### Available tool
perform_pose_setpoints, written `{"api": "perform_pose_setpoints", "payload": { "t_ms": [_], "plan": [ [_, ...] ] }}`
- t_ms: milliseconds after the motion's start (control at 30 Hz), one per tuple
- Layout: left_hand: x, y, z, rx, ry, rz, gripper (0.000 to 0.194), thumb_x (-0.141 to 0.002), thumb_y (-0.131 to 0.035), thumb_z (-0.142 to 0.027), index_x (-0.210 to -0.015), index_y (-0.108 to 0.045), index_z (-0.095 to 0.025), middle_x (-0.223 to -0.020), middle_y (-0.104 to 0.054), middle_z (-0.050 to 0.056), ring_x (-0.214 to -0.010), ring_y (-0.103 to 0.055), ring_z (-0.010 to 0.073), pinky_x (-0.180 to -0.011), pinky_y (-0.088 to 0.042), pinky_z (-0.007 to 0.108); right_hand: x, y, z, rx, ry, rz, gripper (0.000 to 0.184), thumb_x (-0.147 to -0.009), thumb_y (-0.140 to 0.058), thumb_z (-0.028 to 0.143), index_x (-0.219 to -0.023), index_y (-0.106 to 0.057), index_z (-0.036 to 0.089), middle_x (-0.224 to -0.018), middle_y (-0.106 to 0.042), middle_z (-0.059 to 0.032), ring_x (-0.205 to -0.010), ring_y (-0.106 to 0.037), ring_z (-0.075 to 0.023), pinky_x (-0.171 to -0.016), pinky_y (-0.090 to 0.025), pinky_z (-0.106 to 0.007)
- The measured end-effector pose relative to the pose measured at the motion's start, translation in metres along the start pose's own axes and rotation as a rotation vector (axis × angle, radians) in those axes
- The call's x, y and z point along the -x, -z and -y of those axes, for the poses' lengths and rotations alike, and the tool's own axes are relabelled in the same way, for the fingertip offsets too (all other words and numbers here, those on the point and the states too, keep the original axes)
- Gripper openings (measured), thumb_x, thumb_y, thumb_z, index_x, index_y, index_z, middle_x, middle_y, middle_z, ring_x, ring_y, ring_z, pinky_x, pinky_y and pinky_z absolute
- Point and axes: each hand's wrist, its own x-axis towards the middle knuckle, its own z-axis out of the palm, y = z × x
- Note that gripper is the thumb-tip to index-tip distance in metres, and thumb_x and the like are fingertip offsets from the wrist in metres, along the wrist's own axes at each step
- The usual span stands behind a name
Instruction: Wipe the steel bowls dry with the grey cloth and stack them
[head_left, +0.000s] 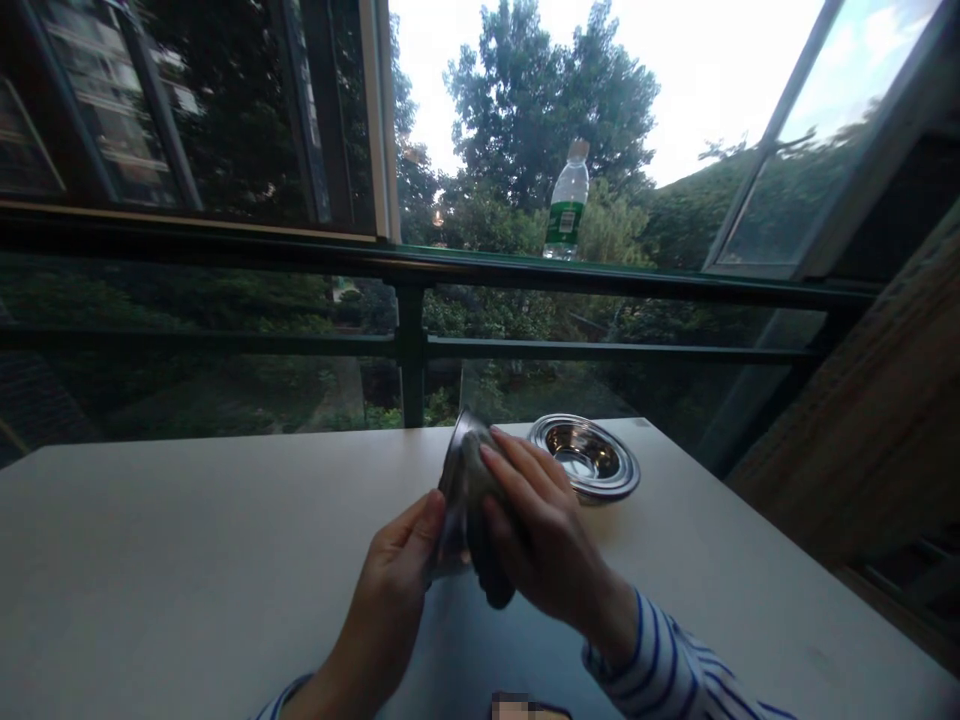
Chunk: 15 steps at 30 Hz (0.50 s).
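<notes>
I hold a stainless steel bowl on its edge above the white table, its rim turned left. My left hand grips the bowl's lower rim with thumb and fingers. My right hand presses a dark cloth against the bowl's outer side, fingers lying over it. A stack of steel bowls rests on the table just right of my hands.
A plastic water bottle with a green label stands on the window ledge behind a dark metal railing. The window is open to trees. A wooden panel stands at the right of the table.
</notes>
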Motion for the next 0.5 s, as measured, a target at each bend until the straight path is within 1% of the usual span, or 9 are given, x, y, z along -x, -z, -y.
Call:
{"api": "perform_pose_setpoints", "payload": {
  "t_ms": [33,67,167,200,233,333,400,433,500],
  "plan": [
    [0.000,0.000,0.001,-0.005,-0.005,-0.003,0.031,-0.080,-0.057,-0.041,-0.093,-0.069,-0.015,-0.072,-0.065,0.001,-0.067,-0.054,0.0124,-0.064,-0.044,0.023,0.000,0.001,0.000,0.002,-0.006,0.000,0.042,-0.086,-0.045,0.021,-0.127,-0.045,0.011,-0.133,-0.044,-0.0152,-0.123,-0.037,-0.0270,-0.097,-0.036,-0.047],
    [-0.001,0.001,0.001,-0.010,-0.020,-0.011,0.031,-0.080,-0.057,-0.040,-0.092,-0.069,-0.016,-0.072,-0.064,0.001,-0.067,-0.054,0.0122,-0.064,-0.044,0.023,0.000,0.002,0.001,0.006,0.021,0.002,0.042,-0.085,-0.046,0.021,-0.126,-0.046,0.012,-0.133,-0.044,-0.0152,-0.123,-0.037,-0.0278,-0.097,-0.036,-0.048],
    [-0.002,0.003,0.000,-0.047,-0.078,-0.025,0.027,-0.079,-0.058,-0.040,-0.089,-0.069,-0.017,-0.073,-0.063,0.000,-0.068,-0.052,0.0122,-0.066,-0.043,0.023,0.000,0.004,0.006,0.026,0.155,0.027,0.043,-0.083,-0.049,0.023,-0.125,-0.049,0.013,-0.134,-0.044,-0.0138,-0.122,-0.037,-0.0300,-0.096,-0.035,-0.049],
    [-0.002,0.003,0.000,-0.076,-0.087,-0.021,0.026,-0.078,-0.058,-0.040,-0.085,-0.068,-0.017,-0.070,-0.061,0.000,-0.066,-0.051,0.0121,-0.066,-0.043,0.023,-0.001,0.005,0.005,0.033,0.169,0.033,0.043,-0.083,-0.050,0.024,-0.125,-0.048,0.014,-0.135,-0.044,-0.0133,-0.121,-0.037,-0.0302,-0.096,-0.035,-0.049],
    [-0.001,0.003,0.000,-0.111,-0.089,-0.015,0.026,-0.078,-0.058,-0.041,-0.081,-0.067,-0.017,-0.067,-0.059,-0.001,-0.065,-0.050,0.0121,-0.065,-0.042,0.023,-0.002,0.006,0.004,0.039,0.150,0.037,0.043,-0.084,-0.049,0.025,-0.126,-0.048,0.013,-0.135,-0.044,-0.0131,-0.121,-0.038,-0.0300,-0.096,-0.034,-0.050],
    [0.003,-0.001,0.000,-0.213,-0.070,-0.005,0.029,-0.078,-0.057,-0.042,-0.067,-0.062,-0.016,-0.060,-0.053,-0.001,-0.061,-0.046,0.0118,-0.063,-0.041,0.024,-0.006,0.012,-0.005,0.024,-0.033,0.027,0.041,-0.087,-0.043,0.024,-0.126,-0.047,0.012,-0.131,-0.047,-0.0138,-0.119,-0.040,-0.0266,-0.096,-0.036,-0.047],
    [0.005,-0.004,0.001,-0.244,-0.061,-0.017,0.030,-0.078,-0.056,-0.042,-0.063,-0.060,-0.016,-0.061,-0.052,-0.001,-0.062,-0.046,0.0124,-0.065,-0.041,0.024,-0.007,0.015,-0.008,0.012,-0.122,0.054,0.039,-0.089,-0.040,0.024,-0.125,-0.048,0.011,-0.129,-0.049,-0.0138,-0.117,-0.042,-0.0250,-0.096,-0.037,-0.045],
    [0.005,-0.004,0.002,-0.243,-0.061,-0.024,0.030,-0.078,-0.056,-0.042,-0.064,-0.060,-0.016,-0.062,-0.053,-0.001,-0.063,-0.047,0.0128,-0.066,-0.041,0.024,-0.007,0.016,-0.007,0.014,-0.114,0.074,0.040,-0.089,-0.040,0.024,-0.125,-0.048,0.012,-0.129,-0.049,-0.0136,-0.116,-0.042,-0.0254,-0.095,-0.038,-0.045],
    [0.003,-0.003,0.002,-0.223,-0.074,-0.031,0.028,-0.078,-0.056,-0.042,-0.068,-0.062,-0.016,-0.064,-0.053,0.000,-0.064,-0.047,0.0132,-0.064,-0.041,0.024,-0.005,0.016,-0.002,0.032,-0.014,0.106,0.041,-0.086,-0.044,0.026,-0.125,-0.049,0.013,-0.132,-0.046,-0.0135,-0.117,-0.040,-0.0285,-0.094,-0.037,-0.048]
  ]
}}
